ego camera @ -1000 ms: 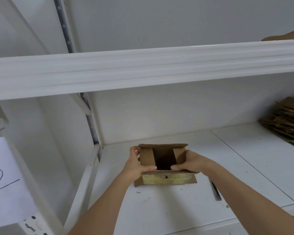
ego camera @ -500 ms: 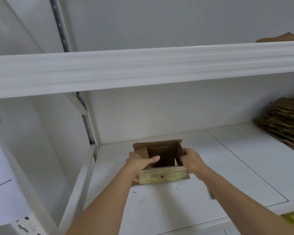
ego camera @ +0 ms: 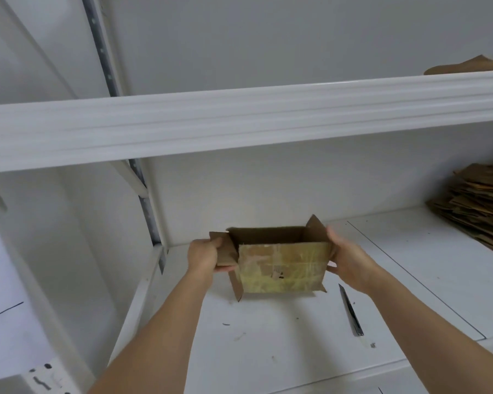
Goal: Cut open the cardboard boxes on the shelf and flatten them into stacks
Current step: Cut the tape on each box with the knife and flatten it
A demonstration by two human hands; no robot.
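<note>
Honestly, what worries me first, from the left, is the left hand (ego camera: 204, 255): it grips only the small side flap (ego camera: 224, 248) of the cardboard box (ego camera: 281, 265), fingers curled round that flap's edge, and if it pulls outward too sharply I reckon the worn flap could tear off rather than fold the carton down. The box itself sits toward the back left corner of the shelf (ego camera: 296, 351), close to the rear wall and well away from the front edge, with its top open and its flaps splayed. Its near face is scruffy, covered in yellowed tape with a small torn hole near the middle, and a lower flap sticks out at its bottom left corner, so I judge the seams are already loosened and the board soft. At the box's right end, the right hand (ego camera: 350, 260) clasps the edge, thumb up by the raised right flap (ego camera: 315, 228) and fingers wrapped beneath. Just right of the box, nearer the front edge, a knife (ego camera: 350, 311) lies on the shelf; an elbow swinging while the box collapses could knock it off. Farther right, at the shelf's right end, a stack of flattened cardboard (ego camera: 478, 206) waits, looking a bit uneven.
</note>
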